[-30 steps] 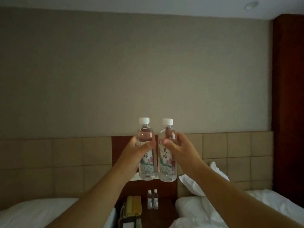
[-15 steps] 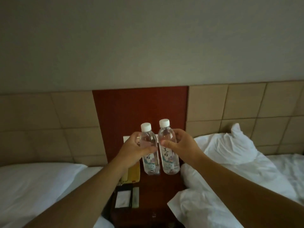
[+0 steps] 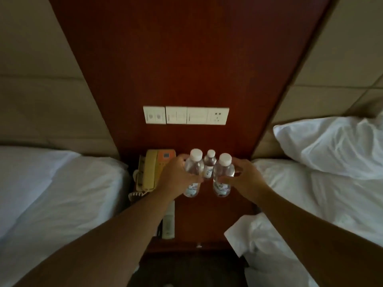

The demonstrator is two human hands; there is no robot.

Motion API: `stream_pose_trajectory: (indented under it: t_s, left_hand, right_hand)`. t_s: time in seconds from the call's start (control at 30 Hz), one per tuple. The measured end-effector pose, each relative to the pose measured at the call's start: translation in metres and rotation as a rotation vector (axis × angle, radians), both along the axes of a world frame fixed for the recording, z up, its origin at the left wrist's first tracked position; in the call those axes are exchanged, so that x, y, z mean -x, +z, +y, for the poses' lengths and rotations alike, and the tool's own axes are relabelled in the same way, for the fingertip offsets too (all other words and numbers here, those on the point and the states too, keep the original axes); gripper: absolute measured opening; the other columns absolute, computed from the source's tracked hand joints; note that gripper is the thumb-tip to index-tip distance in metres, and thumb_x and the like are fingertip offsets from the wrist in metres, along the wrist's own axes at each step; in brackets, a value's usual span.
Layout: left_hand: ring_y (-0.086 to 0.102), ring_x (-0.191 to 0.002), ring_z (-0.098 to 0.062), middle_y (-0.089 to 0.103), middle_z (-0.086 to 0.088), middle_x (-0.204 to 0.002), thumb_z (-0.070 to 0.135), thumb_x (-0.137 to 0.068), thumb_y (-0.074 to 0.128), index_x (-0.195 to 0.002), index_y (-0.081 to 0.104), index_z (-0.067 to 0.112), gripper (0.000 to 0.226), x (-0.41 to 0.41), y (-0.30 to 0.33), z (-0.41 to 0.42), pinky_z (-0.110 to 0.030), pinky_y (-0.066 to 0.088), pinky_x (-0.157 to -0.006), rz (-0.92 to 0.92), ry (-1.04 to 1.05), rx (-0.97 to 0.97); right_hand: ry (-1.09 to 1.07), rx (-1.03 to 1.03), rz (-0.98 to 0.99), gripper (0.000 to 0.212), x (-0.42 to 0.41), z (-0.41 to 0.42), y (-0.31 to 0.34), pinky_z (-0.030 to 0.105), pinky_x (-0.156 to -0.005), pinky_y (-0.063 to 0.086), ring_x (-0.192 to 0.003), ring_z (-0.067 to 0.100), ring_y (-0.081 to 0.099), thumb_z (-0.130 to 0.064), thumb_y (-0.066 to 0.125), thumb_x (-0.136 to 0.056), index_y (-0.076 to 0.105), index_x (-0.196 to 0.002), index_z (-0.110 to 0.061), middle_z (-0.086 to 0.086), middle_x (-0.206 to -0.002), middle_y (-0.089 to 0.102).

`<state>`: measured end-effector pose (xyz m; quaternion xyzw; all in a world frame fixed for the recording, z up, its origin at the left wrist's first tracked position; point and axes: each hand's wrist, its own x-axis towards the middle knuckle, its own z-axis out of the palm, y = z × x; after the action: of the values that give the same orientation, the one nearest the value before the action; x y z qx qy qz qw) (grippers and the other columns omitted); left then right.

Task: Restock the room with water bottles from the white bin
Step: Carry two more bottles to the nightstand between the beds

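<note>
Water bottles, two held upright over the dark wooden surface between the beds: our left hand grips one bottle, our right hand grips the other. Third bottle stands behind them. Telephone sits left.

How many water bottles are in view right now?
3. One bottle in the left hand, one bottle in the right hand, and a third bottle standing between and behind them on the nightstand. Another may be hidden behind these.
</note>
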<state>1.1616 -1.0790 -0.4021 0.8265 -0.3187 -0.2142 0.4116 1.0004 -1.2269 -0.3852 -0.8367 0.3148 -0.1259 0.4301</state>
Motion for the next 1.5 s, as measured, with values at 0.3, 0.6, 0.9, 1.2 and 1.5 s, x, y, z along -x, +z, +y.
stream_pose_trajectory:
  t_s: [0.3,0.6,0.9,1.2,1.5]
  left_hand:
    - [0.060,-0.099,-0.007,0.062,0.008,-0.119,0.038,-0.064,0.089,-0.121,0.055,0.028,0.067,-0.037,-0.166,-0.048,-0.019,0.046,-0.071,0.004,0.046,-0.079]
    - [0.061,-0.096,-0.008,0.056,0.008,-0.116,0.034,-0.065,0.088,-0.117,0.054,0.029,0.062,-0.040,-0.190,-0.093,-0.021,0.051,-0.071,0.017,0.052,0.005]
    - [0.062,-0.103,-0.011,0.060,0.002,-0.118,0.029,-0.074,0.083,-0.122,0.052,0.023,0.058,-0.033,-0.193,-0.092,-0.027,0.055,-0.083,0.016,0.140,-0.011]
    - [0.062,-0.110,-0.007,0.059,0.007,-0.125,0.022,-0.082,0.078,-0.127,0.053,0.026,0.052,-0.035,-0.188,-0.085,-0.033,0.055,-0.095,0.102,0.111,0.004]
    - [0.062,-0.114,-0.009,0.058,0.008,-0.134,0.023,-0.087,0.074,-0.136,0.049,0.025,0.055,-0.031,-0.194,-0.078,-0.024,0.052,-0.087,0.137,0.127,-0.053]
  right_hand:
    - [-0.063,-0.064,0.097,0.061,-0.065,-0.042,-0.144,0.001,-0.056,0.043,-0.089,-0.034,0.047,-0.032,0.084,-0.075,0.046,-0.088,-0.078,-0.060,-0.094,0.046]
    - [-0.157,-0.154,0.106,0.058,-0.070,-0.081,-0.191,-0.002,-0.061,0.045,-0.091,-0.026,0.054,-0.036,0.088,-0.069,0.051,-0.113,-0.044,-0.036,-0.095,0.060]
    - [-0.084,-0.177,0.120,0.059,-0.071,-0.088,-0.192,0.000,-0.059,0.045,-0.092,-0.025,0.054,-0.033,0.088,-0.069,0.045,-0.098,-0.061,-0.048,-0.097,0.054]
    - [-0.054,-0.229,0.104,0.064,-0.075,-0.091,-0.192,-0.009,-0.061,0.039,-0.095,-0.032,0.048,-0.033,0.087,-0.072,0.042,-0.097,-0.070,-0.056,-0.100,0.049]
    - [-0.066,-0.253,0.107,0.067,-0.069,-0.091,-0.200,-0.001,-0.064,0.048,-0.098,-0.024,0.054,-0.029,0.088,-0.070,0.042,-0.100,-0.067,-0.030,-0.107,0.060]
